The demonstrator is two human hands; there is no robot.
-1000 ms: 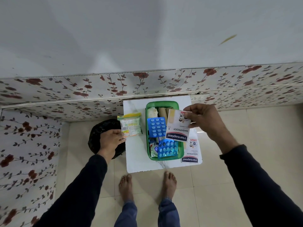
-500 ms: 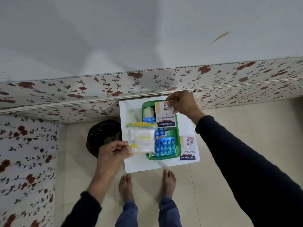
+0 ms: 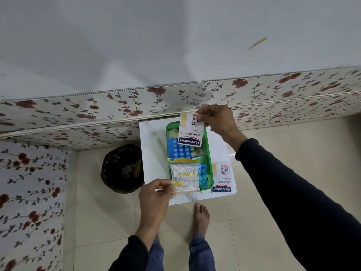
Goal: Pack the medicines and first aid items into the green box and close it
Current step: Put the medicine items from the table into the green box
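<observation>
A white Hansaplast plaster packet (image 3: 191, 132) is pinched by the right hand (image 3: 217, 120) over the open green plastic box (image 3: 207, 153) at frame centre. A clear cotton-bud pouch (image 3: 184, 177) is gripped by the left hand (image 3: 156, 196) at the box's lower end.

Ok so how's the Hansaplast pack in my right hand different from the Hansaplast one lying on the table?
The held Hansaplast pack is pinched at its far corner by the right hand and hangs over the far end of the green box; the other Hansaplast pack lies flat on the white table, outside the box beside its near right corner. Both show the same blue Hansaplast band and WASHPROOF print.
</observation>
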